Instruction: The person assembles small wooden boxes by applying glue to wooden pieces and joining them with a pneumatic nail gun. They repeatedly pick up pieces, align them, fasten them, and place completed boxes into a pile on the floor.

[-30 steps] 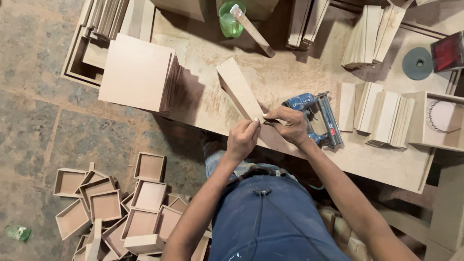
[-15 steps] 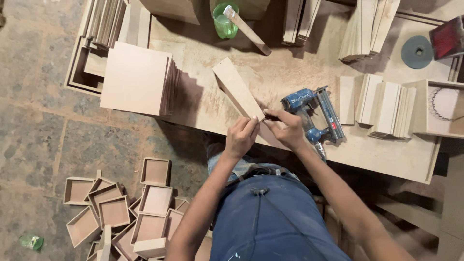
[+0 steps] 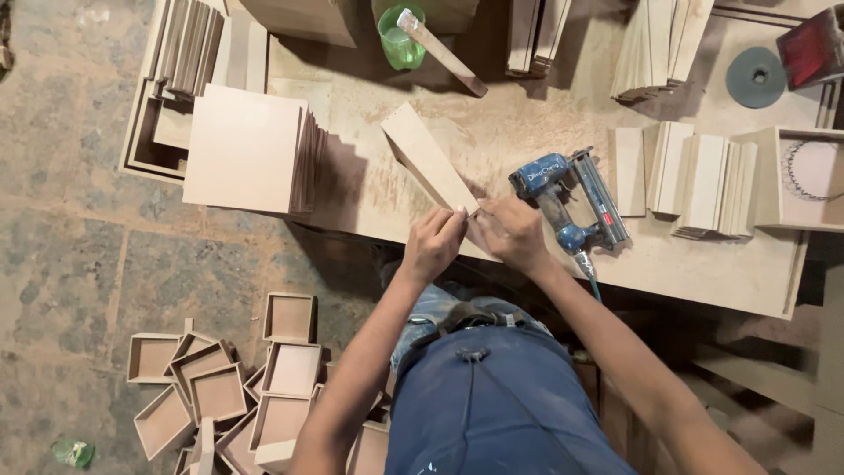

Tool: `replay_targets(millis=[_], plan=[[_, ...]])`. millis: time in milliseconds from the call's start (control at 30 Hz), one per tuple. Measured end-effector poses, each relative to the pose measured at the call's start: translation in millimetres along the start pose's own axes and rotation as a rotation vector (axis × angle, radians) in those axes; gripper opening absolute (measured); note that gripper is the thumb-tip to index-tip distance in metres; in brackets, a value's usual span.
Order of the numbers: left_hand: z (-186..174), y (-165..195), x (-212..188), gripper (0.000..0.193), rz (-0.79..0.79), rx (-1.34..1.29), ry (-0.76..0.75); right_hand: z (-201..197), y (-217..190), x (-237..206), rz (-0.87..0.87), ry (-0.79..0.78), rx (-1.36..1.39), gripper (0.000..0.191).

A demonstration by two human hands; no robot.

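Observation:
A narrow wooden board [image 3: 425, 157] stands on edge on the dusty workbench [image 3: 703, 264], running diagonally away from me. My left hand [image 3: 435, 242] pinches its near end. My right hand [image 3: 514, 230] presses against the same end from the right, fingers closed around the joint with a second piece that is mostly hidden under both hands. A blue nail gun [image 3: 567, 198] lies on the bench just right of my right hand, untouched.
A stack of square boards [image 3: 246, 149] sits left of the work. Bundles of short boards [image 3: 694, 176] lie to the right, a green cup [image 3: 400, 40] and a stick at the back. Several shallow wooden trays [image 3: 220, 387] are piled on the stone floor.
Both hands stay on the board's near end; the right hand has shifted a little over the joint. The view has drifted slightly.

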State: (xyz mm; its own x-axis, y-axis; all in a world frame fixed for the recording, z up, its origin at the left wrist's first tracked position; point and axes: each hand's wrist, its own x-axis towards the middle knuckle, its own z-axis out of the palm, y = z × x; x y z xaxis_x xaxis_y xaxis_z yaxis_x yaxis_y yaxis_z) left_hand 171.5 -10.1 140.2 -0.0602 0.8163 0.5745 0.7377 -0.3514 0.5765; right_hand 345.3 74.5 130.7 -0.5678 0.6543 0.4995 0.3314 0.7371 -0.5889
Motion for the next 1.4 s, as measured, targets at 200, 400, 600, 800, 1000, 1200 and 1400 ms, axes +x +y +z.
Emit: replay_targets(millis=[200, 400, 600, 800, 1000, 1200, 1400], plan=[[-18.1, -14.0, 1.8, 0.039, 0.094, 0.079, -0.006, 15.8, -19.3, -12.7, 0.059, 0.082, -0.132, 0.047], [-18.2, -21.9, 4.3, 0.033, 0.125, 0.125, -0.088, 23.2, -22.5, -9.6, 0.051, 0.149, -0.181, 0.041], [-14.9, -28.0, 7.6, 0.024, 0.123, 0.116, -0.093, 27.9, -18.8, -11.3, 0.063, 0.172, -0.16, 0.042], [-26.5, -34.9, 13.5, 0.029, 0.218, 0.171, -0.099, -2.2, 34.7, -35.7, 0.309, 0.013, -0.161, 0.057], [-31.9, -42.1, 23.7, 0.029, 0.214, 0.099, -0.242, 0.9, 79.4, -34.1, 0.674, -0.148, -0.575, 0.103], [-33.8, -55.3, 29.6, 0.029, 0.243, -0.029, -0.254, -14.6, 95.8, -27.9, 0.734, -0.221, -0.522, 0.084], [-35.9, -62.0, 32.2, 0.031, 0.3, -0.036, -0.22, -86.6, 22.6, -10.4, 1.295, -0.052, 0.553, 0.021]])
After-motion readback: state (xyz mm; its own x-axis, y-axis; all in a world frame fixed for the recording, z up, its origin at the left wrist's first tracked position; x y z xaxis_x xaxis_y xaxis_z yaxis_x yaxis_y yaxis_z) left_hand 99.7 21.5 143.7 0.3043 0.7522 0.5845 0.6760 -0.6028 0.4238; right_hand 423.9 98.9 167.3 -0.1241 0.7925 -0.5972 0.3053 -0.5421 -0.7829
